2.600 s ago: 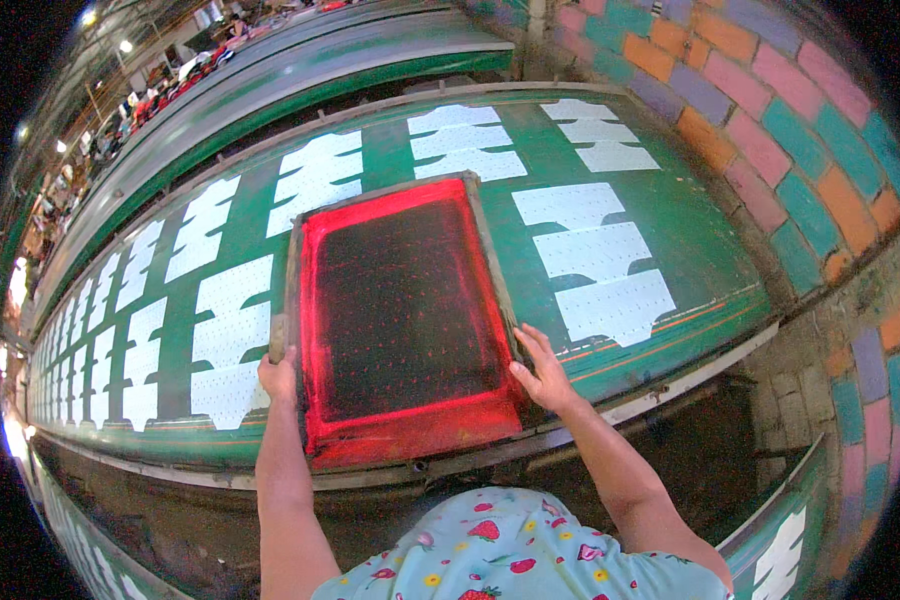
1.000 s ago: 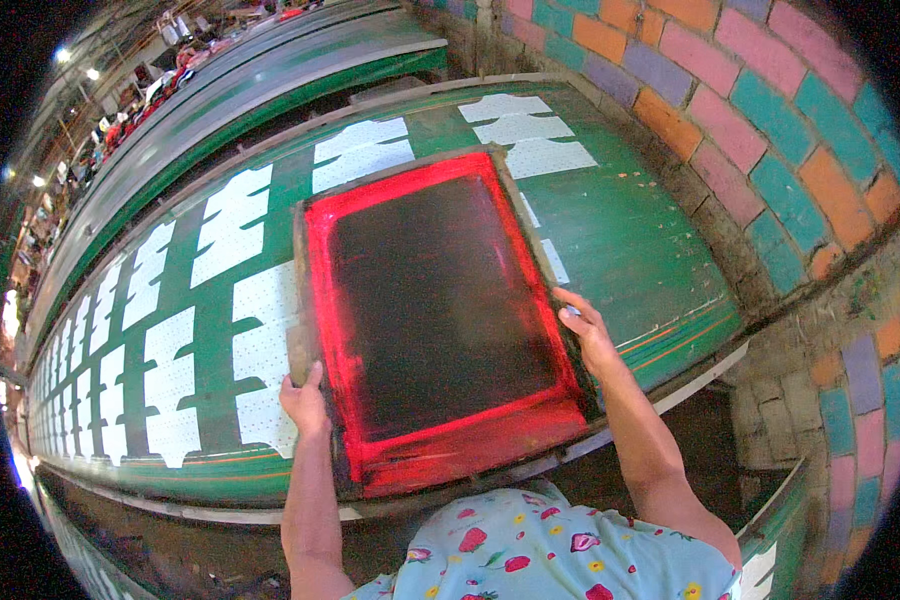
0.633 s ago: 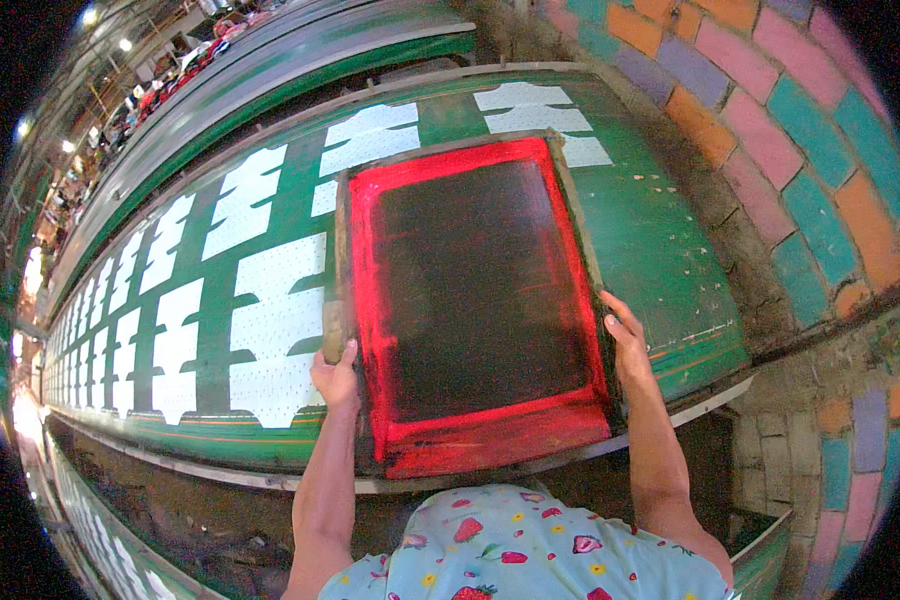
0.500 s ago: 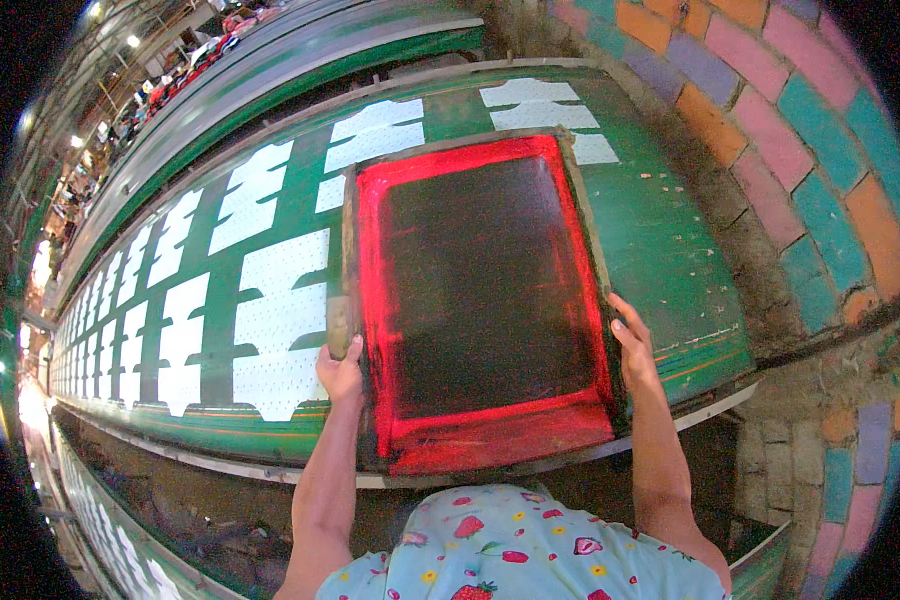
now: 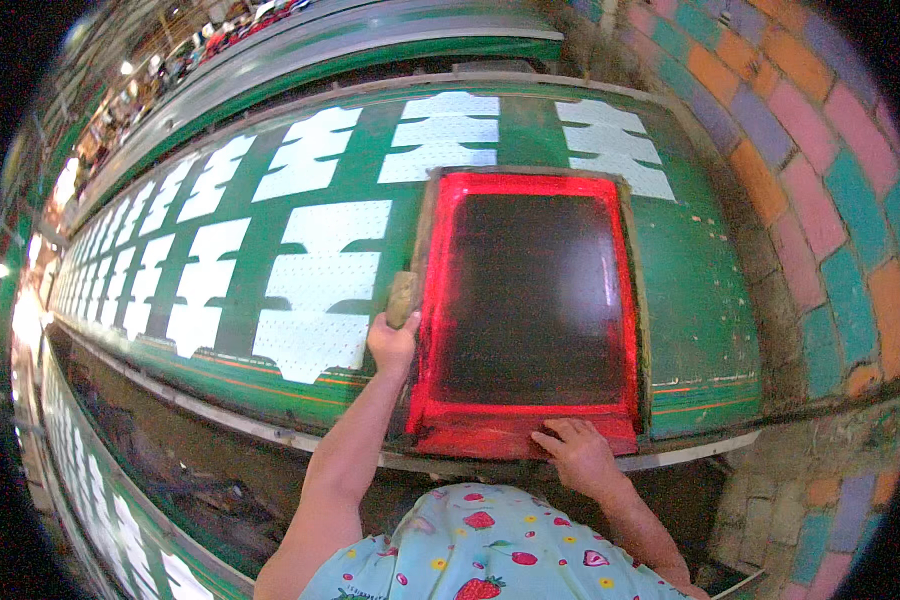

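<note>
A screen-printing frame (image 5: 530, 300) with a dark mesh and a bright red border lies on the green printing table (image 5: 705, 300) in front of me. At its left side my left hand (image 5: 391, 343) is closed round a worn, pale brown block (image 5: 402, 300); whether the block is fixed to the frame is unclear. My right hand (image 5: 577, 455) rests by the frame's near red rim, fingers extended and gripping nothing. White cut fabric pieces (image 5: 320, 280) with small dots lie in rows left of the frame, and one more set (image 5: 618, 150) lies beyond its far right corner.
A second long table (image 5: 450, 50) runs behind this one. Another table with white pieces (image 5: 120, 530) stands at the lower left. Multicoloured painted brickwork (image 5: 800, 200) borders the right side. The table's near edge (image 5: 300, 440) passes just before my body.
My right hand has left the frame's right side and moved to its near rim. My left hand stays at the left side, now round the block. The whole view has shifted.
</note>
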The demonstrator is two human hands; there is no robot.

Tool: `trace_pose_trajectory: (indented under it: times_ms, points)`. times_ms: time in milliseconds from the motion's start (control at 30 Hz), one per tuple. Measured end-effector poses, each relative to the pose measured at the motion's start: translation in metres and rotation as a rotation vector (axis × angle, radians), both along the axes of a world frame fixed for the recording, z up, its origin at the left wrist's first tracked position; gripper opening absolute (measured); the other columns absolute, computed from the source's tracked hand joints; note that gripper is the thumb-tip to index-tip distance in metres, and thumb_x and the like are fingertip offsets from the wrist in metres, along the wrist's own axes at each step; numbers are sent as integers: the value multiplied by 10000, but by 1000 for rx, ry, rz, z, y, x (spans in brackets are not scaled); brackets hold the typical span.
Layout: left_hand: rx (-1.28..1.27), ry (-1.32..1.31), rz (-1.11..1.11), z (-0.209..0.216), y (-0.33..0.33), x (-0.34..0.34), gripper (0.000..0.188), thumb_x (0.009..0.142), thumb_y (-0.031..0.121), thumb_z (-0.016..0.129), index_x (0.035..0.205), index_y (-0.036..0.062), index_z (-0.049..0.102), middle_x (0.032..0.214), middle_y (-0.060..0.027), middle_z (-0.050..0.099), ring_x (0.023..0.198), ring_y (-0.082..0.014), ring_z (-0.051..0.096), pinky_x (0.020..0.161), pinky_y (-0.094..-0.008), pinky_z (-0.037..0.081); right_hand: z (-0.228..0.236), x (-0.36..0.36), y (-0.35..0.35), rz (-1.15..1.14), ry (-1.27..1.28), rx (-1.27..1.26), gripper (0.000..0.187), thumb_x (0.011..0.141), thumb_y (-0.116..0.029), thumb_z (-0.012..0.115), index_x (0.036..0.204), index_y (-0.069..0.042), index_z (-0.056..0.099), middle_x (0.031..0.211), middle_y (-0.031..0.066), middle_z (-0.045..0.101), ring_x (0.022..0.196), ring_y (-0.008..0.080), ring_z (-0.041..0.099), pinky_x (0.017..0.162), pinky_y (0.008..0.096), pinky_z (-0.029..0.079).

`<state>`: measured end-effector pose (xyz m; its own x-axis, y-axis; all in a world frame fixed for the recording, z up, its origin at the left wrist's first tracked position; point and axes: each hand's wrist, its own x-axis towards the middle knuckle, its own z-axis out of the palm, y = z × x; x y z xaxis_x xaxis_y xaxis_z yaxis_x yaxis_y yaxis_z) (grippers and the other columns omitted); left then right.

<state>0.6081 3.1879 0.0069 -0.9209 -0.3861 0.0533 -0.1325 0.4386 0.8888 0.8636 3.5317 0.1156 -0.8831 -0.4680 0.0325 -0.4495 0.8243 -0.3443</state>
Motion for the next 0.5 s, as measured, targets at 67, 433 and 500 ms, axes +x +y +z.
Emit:
trace_pose_trajectory:
  times_ms: [67,433,500]
  points:
    - [24,16,13,-3,0,0,444,886,276,947,1165,-25,779,1056,-164,842,944,-275,794,898,-434,608,2,-5,-12,-53,21,16,554,809,-86,818,1357,-143,768,1340,155,740,1238,374,722,1096,547,567]
    - [56,30,14,9,2,10,545,984,409,812,1338,4,720,1217,-239,792,1171,-453,744,1037,-550,562,28,-56,-61,-187,-179,229,439,883,-72,708,1302,-159,804,1173,150,808,1081,377,777,936,531,619]
    - [41,112,27,4,1,5,515,1026,389,753,1373,11,706,1231,-243,789,1180,-457,740,1039,-551,561,29,-46,-62,-194,-177,203,447,879,-64,702,1305,-156,804,1187,149,802,1105,377,768,945,521,615]
